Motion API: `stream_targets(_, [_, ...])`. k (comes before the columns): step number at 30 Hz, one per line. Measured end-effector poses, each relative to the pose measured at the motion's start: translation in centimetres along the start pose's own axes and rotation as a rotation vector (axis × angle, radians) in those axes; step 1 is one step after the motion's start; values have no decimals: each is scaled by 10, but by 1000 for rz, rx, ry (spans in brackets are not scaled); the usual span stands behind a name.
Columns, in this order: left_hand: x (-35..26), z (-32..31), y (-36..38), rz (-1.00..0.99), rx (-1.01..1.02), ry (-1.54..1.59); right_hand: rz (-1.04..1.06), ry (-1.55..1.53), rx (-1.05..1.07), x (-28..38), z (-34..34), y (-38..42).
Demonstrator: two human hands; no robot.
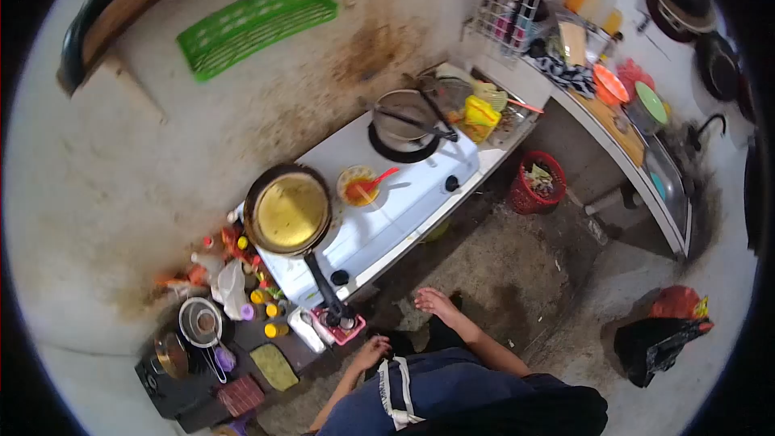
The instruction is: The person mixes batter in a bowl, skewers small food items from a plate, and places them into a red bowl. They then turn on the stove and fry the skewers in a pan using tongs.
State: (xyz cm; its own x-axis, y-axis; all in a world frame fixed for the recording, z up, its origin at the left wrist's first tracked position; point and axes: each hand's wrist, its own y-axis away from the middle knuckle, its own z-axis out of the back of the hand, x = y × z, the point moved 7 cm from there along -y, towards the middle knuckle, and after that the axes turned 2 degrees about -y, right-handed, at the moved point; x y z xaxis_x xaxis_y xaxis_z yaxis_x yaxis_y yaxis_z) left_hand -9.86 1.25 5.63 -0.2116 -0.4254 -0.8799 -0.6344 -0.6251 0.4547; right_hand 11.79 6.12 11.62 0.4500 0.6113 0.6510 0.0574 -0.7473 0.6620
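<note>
My right hand [437, 305] hangs in front of the stove's edge with fingers apart and nothing in it. Near the pink tray [349, 334], my left hand [373, 352] has loosely bent, parted fingers and no visible object. A frying pan [289, 211] holding yellow liquid sits on the left of the white stove [379, 234], its black handle pointing towards me. At the stove's middle is a bowl [358, 186] with orange-red contents and a red spoon [386, 175]. On the right burner rests a grey pan [401, 115] with a dark handle.
Bottles [276, 329], a strainer [200, 321] and a green cloth [274, 366] lie at the left. A red basket [536, 183] of scraps stands on the floor beyond the stove. A sink [668, 182] and a black bag [655, 347] are at the right.
</note>
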Motion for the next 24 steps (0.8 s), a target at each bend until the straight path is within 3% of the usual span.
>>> stream_targets(1, [22,-9,-13,37,54,-27,22,-21,-9,5,10,1])
stream_targets(4, [1,-37,-49,33,182,-212,109,241,-5,9,56,-4])
stream_targets(6, [-23,-59,-75,120,356,-734,229,338,6,2,104,-15])
stream_targets(7, [-29,-68,-94,111,374,-750,323,453,31,9,119,-9])
stream_targets(9, [-50,-95,-138,-65,509,-965,320,443,3,17,160,4])
stream_targets(10, [-95,-117,-145,-21,491,-887,327,382,-23,24,180,13])
stream_targets(14, [-137,-187,-228,-57,506,-1075,389,295,-142,46,272,40])
stream_targets(17, [-169,-262,-276,-233,616,-1242,400,294,-281,55,336,63])
stream_targets(20, [-226,-339,-282,-282,650,-1062,414,270,-390,60,375,94])
stream_targets(22, [-241,-383,-286,-314,735,-1007,482,234,-396,66,390,112])
stream_targets(24, [-238,-410,-289,-325,824,-952,419,223,-464,64,401,128])
